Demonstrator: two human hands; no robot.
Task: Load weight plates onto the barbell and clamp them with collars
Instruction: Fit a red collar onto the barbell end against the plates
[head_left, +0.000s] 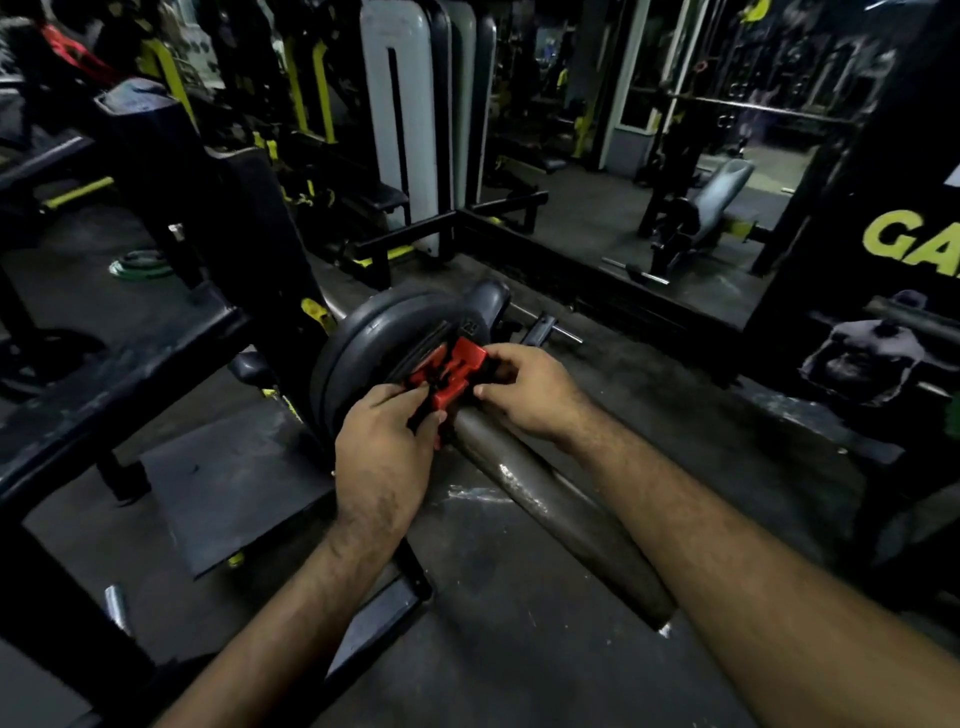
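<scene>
A thick grey barbell sleeve (550, 509) runs from the lower right up to the middle. Dark round weight plates (363, 343) sit on it, pushed against the rack. A red collar (454, 371) sits around the sleeve right against the outer plate. My left hand (384, 457) grips the collar's near left side, fingers curled over it. From the right, my right hand (530, 389) pinches the collar with thumb and fingers. The collar's inner parts are hidden by my fingers.
A black bench rack frame (130, 374) stands at the left with a flat black foot plate (234, 478) below. Green plates (143, 265) lie on the floor at far left. A mirror wall (675, 156) and a black pillar (883, 234) stand behind.
</scene>
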